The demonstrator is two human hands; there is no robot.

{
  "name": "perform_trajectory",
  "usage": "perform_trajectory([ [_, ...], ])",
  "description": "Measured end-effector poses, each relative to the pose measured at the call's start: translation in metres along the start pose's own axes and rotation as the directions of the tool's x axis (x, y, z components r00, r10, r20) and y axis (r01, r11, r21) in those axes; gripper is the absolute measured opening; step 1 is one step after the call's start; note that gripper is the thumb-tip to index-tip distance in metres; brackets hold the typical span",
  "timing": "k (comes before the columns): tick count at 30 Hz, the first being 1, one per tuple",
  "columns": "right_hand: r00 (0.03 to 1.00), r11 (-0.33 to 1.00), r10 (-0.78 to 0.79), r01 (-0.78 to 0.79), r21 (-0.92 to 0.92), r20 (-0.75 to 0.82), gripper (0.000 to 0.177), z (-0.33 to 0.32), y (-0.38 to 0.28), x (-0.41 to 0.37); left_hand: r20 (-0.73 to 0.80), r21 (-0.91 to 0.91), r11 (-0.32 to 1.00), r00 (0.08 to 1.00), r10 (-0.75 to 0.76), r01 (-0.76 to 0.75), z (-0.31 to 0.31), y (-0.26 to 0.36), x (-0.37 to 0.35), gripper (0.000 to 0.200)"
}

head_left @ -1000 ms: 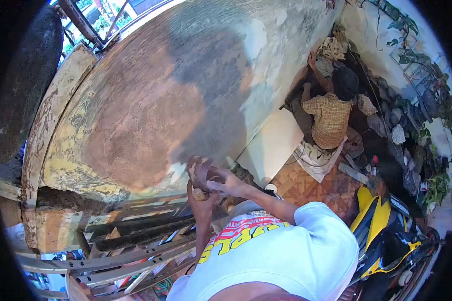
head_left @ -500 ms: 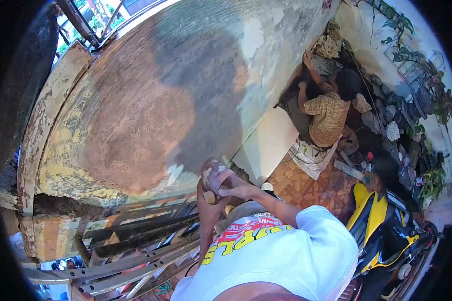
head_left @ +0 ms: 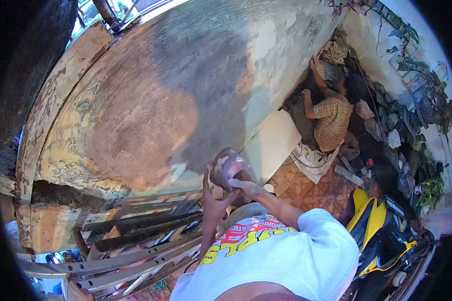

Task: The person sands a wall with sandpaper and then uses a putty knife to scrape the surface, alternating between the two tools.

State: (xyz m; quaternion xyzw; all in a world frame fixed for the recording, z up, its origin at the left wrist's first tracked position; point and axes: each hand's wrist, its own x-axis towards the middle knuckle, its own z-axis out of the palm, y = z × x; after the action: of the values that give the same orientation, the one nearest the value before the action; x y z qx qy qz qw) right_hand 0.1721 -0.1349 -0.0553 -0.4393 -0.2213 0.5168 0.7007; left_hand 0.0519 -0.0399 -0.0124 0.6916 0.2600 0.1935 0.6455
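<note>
Container (head_left: 230, 168) in both hands (head_left: 217, 205); patchy wall (head_left: 145, 120) and perforated rails (head_left: 105, 266) nearby.

A weathered, curving plaster wall (head_left: 140, 115) with peeling yellow paint meets a whitish wall (head_left: 381, 45) hung with leafy vines (head_left: 409, 37). Patterned brown floor tiles (head_left: 306, 193) lie below the corner's piled rocks (head_left: 386, 118); daylight enters at upper left.

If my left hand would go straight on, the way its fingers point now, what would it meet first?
Your left hand holds a brown, rounded object; beyond it, the first thing looks to be the patchy brown and grey plastered wall, though the depth between is unclear.
</note>
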Motion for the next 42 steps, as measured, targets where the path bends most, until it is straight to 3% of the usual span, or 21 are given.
perform_trajectory([
  [2, 1.000, 0.998, 0.002, -0.002, 0.057, -0.008, 0.079, 0.003, -0.001, 0.000, -0.022, 0.001, 0.998, 0.998, -0.058, 0.058, 0.000, -0.002, -0.001, 0.114],
  [6, 1.000, 0.985, 0.005, 0.000, 0.171, -0.027, 0.077, 0.012, -0.005, 0.002, 0.035, 0.131, 0.991, 0.999, -0.017, 0.013, -0.004, 0.003, -0.005, 0.108],
  [12, 0.999, 0.943, 0.016, 0.002, 0.332, -0.050, 0.075, 0.024, -0.014, 0.006, -0.025, 0.079, 0.996, 0.999, 0.042, -0.040, -0.007, -0.017, -0.005, 0.103],
  [14, 0.998, 0.923, 0.018, 0.005, 0.385, -0.056, 0.074, 0.028, -0.016, 0.008, -0.073, -0.053, 0.999, 0.997, -0.001, -0.003, -0.006, -0.012, -0.006, 0.110],
  [17, 0.998, 0.886, 0.023, 0.009, 0.463, -0.063, 0.073, 0.034, -0.016, 0.012, -0.100, -0.052, 0.998, 0.994, -0.042, 0.037, -0.009, -0.019, -0.007, 0.109],
  [24, 0.995, 0.887, 0.049, -0.006, 0.462, -0.082, 0.071, 0.030, 0.009, 0.029, -0.119, -0.033, 0.999, 0.992, -0.035, 0.031, -0.013, -0.027, -0.011, 0.107],
  [27, 0.999, 0.891, -0.001, 0.019, 0.454, -0.040, 0.070, 0.032, 0.009, 0.032, -0.152, -0.025, 0.995, 0.983, -0.099, 0.096, -0.015, -0.035, -0.011, 0.106],
  [29, 0.992, 0.901, 0.024, 0.032, 0.433, -0.123, 0.070, 0.041, 0.000, 0.029, -0.160, 0.001, 0.995, 0.982, -0.103, 0.105, -0.016, -0.029, -0.012, 0.103],
  [30, 0.993, 0.901, 0.030, 0.022, 0.432, -0.115, 0.070, 0.044, -0.006, 0.027, -0.170, -0.001, 0.994, 0.980, -0.106, 0.107, -0.017, -0.026, -0.012, 0.103],
  [32, 0.980, 0.847, 0.199, -0.158, 0.508, -0.028, 0.071, 0.043, -0.017, 0.022, -0.125, 0.020, 0.991, 0.984, -0.126, 0.129, -0.020, -0.022, -0.014, 0.100],
  [33, 0.970, 0.844, 0.239, -0.227, 0.486, 0.038, 0.071, 0.031, 0.003, 0.032, -0.204, 0.005, 0.991, 0.970, -0.132, 0.136, -0.026, -0.024, -0.017, 0.100],
  [35, 0.995, 0.997, 0.067, -0.064, 0.049, -0.071, 0.071, -0.011, 0.060, 0.043, -0.140, 0.178, 0.981, 0.989, -0.053, 0.078, -0.029, -0.030, -0.018, 0.101],
  [36, 0.979, 0.981, -0.182, 0.187, -0.052, 0.089, 0.068, -0.009, 0.059, 0.042, -0.164, 0.137, 0.972, 0.972, -0.170, 0.193, -0.029, -0.031, -0.020, 0.103],
  [37, 0.977, 0.984, -0.161, 0.170, -0.053, 0.137, 0.068, 0.008, 0.046, 0.045, -0.215, 0.125, 0.972, 0.962, -0.168, 0.197, -0.031, -0.030, -0.022, 0.103],
  [39, 0.998, 0.907, -0.063, 0.069, 0.415, -0.028, 0.065, 0.048, 0.011, 0.047, -0.225, 0.181, 0.965, 0.963, -0.147, 0.189, -0.034, -0.028, -0.027, 0.104],
  [42, 0.997, 0.912, 0.054, -0.070, 0.404, 0.052, 0.073, 0.054, 0.009, 0.048, -0.300, 0.175, 0.966, 0.945, -0.133, 0.191, -0.035, -0.026, -0.034, 0.101],
])
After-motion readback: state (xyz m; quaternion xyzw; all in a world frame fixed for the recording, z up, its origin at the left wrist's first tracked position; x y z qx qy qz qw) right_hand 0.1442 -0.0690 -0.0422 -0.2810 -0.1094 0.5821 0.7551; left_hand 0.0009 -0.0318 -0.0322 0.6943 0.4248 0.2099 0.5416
